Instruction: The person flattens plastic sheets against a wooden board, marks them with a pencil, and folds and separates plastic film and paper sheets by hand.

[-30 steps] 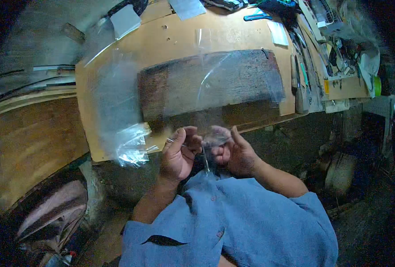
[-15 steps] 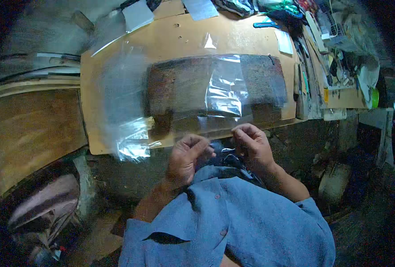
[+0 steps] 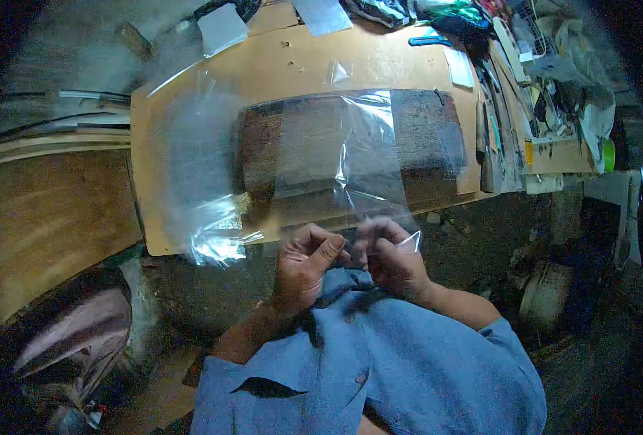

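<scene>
A clear plastic sheet (image 3: 368, 156) lies over a dark wooden board (image 3: 260, 145) and hangs past the near edge of the worktop toward me. My left hand (image 3: 308, 264) is closed, thumb against curled fingers, at the sheet's near left part. Close beside it, my right hand (image 3: 392, 259) is closed on the sheet's near edge, its fingers partly smeared by motion. A bright corner of film sticks up over the right knuckles. What lies between the fingertips of both hands is hard to see.
A pile of clear plastic film (image 3: 220, 235) lies at the left of the tan worktop (image 3: 263, 61). A blue cutter (image 3: 430, 41) and a white card (image 3: 459, 67) are at the far right. Tools with handles (image 3: 483, 148) line the right edge; wooden strips (image 3: 60, 141) lie left.
My right hand has moved left and slightly down toward my left hand. The sheet has shifted, its shine now narrower, with a film corner standing up over the right hand.
</scene>
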`<state>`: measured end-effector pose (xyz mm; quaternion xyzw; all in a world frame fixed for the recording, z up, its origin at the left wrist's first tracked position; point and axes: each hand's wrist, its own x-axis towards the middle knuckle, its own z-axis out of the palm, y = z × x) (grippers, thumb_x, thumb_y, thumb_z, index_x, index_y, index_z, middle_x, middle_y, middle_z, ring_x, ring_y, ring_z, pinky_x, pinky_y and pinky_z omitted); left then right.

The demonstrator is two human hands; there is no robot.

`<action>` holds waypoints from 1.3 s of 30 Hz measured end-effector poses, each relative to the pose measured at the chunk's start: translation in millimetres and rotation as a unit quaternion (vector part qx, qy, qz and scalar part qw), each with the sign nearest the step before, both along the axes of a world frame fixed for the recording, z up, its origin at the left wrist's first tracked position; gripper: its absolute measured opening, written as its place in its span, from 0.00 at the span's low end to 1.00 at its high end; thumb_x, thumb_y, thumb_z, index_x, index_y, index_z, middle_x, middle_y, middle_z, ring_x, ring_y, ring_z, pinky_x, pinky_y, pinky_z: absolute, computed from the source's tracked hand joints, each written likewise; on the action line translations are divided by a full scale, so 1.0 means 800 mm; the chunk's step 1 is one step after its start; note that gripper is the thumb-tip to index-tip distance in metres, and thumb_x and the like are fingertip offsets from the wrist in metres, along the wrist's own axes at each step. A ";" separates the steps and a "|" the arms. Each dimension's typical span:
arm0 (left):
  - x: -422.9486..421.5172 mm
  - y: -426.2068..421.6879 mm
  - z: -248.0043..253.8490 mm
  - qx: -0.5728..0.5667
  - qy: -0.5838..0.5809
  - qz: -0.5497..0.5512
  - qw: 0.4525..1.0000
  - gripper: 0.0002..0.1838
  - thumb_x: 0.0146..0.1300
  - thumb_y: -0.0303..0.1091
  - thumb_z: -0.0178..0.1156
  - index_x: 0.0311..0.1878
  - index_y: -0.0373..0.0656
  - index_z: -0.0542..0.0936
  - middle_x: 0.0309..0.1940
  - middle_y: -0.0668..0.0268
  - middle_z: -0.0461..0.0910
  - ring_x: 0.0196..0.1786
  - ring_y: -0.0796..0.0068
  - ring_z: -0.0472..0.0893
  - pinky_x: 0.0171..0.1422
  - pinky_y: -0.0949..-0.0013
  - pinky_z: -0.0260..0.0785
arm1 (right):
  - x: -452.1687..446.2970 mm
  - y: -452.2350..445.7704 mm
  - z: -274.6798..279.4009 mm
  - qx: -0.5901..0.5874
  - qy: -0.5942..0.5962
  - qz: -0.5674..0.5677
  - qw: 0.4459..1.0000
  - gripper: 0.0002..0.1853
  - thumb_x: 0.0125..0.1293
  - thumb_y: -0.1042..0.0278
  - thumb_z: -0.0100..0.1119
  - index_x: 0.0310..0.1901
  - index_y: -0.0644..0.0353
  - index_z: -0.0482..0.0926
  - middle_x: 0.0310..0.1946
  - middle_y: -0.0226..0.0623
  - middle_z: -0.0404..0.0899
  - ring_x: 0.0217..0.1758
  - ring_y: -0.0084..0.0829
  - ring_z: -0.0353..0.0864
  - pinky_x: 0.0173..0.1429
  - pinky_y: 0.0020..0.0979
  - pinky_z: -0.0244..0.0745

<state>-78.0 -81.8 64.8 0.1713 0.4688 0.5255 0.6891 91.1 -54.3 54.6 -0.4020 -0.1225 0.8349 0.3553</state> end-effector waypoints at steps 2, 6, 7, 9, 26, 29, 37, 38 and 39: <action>-0.005 -0.004 -0.002 -0.017 0.011 -0.022 1.000 0.09 0.69 0.35 0.56 0.38 0.39 0.78 0.29 0.63 0.81 0.33 0.77 0.80 0.41 0.73 0.74 | -0.003 0.006 0.005 0.011 -0.044 0.006 0.999 0.10 0.63 0.70 0.62 0.43 0.65 0.78 0.30 0.33 0.79 0.29 0.22 0.76 0.35 0.23 0.71; -0.011 -0.002 0.003 -0.064 -0.034 -0.007 0.997 0.16 0.73 0.42 0.49 0.40 0.37 0.79 0.30 0.63 0.82 0.33 0.77 0.81 0.42 0.73 0.74 | -0.001 0.008 0.007 0.068 -0.113 0.091 0.987 0.07 0.65 0.68 0.61 0.36 0.63 0.78 0.27 0.29 0.78 0.28 0.19 0.73 0.33 0.23 0.69; -0.011 -0.004 -0.002 -0.068 -0.024 -0.013 0.997 0.19 0.74 0.44 0.46 0.41 0.37 0.79 0.31 0.63 0.82 0.33 0.76 0.81 0.43 0.73 0.74 | -0.001 0.008 0.009 0.071 -0.120 0.102 0.985 0.07 0.65 0.67 0.60 0.36 0.63 0.78 0.26 0.29 0.78 0.28 0.18 0.73 0.32 0.23 0.69; -0.011 -0.004 -0.004 -0.074 -0.013 -0.020 0.997 0.23 0.74 0.46 0.43 0.42 0.36 0.79 0.31 0.62 0.82 0.33 0.76 0.81 0.43 0.73 0.73 | -0.001 0.007 0.013 0.071 -0.121 0.092 0.986 0.08 0.66 0.66 0.60 0.36 0.63 0.78 0.26 0.29 0.78 0.28 0.18 0.73 0.32 0.23 0.69; 0.002 0.004 0.036 -0.109 0.018 -0.046 0.993 0.31 0.74 0.54 0.38 0.51 0.32 0.77 0.32 0.58 0.84 0.31 0.70 0.83 0.35 0.73 0.69 | 0.019 -0.006 0.015 0.061 -0.066 0.030 0.996 0.08 0.67 0.66 0.57 0.40 0.62 0.76 0.30 0.29 0.78 0.29 0.18 0.74 0.34 0.22 0.70; 0.005 -0.001 0.037 -0.108 0.031 -0.054 0.992 0.31 0.74 0.53 0.37 0.51 0.32 0.77 0.33 0.57 0.84 0.32 0.69 0.83 0.36 0.73 0.69 | 0.022 -0.008 0.019 0.039 -0.041 0.021 0.998 0.08 0.66 0.67 0.58 0.41 0.61 0.76 0.31 0.30 0.79 0.31 0.18 0.75 0.34 0.22 0.71; 0.005 -0.005 0.033 -0.095 0.053 -0.063 0.992 0.30 0.74 0.53 0.38 0.50 0.32 0.77 0.34 0.57 0.83 0.34 0.70 0.82 0.38 0.72 0.69 | 0.017 -0.009 0.019 0.081 -0.138 0.052 0.986 0.08 0.67 0.66 0.59 0.39 0.62 0.77 0.28 0.29 0.78 0.31 0.17 0.74 0.34 0.22 0.70; 0.004 -0.005 0.034 -0.088 0.064 -0.063 0.992 0.30 0.74 0.53 0.38 0.50 0.32 0.77 0.34 0.58 0.83 0.35 0.70 0.82 0.40 0.71 0.71 | 0.016 -0.010 0.019 0.083 -0.138 0.052 0.986 0.08 0.67 0.66 0.59 0.39 0.62 0.77 0.28 0.29 0.78 0.31 0.17 0.74 0.34 0.22 0.70; 0.004 -0.004 0.035 -0.085 0.064 -0.061 0.992 0.30 0.74 0.53 0.38 0.50 0.32 0.77 0.34 0.58 0.83 0.35 0.70 0.82 0.40 0.71 0.71 | 0.015 -0.013 0.018 0.091 -0.137 0.046 0.985 0.08 0.67 0.67 0.59 0.39 0.63 0.77 0.28 0.29 0.78 0.31 0.17 0.74 0.35 0.22 0.70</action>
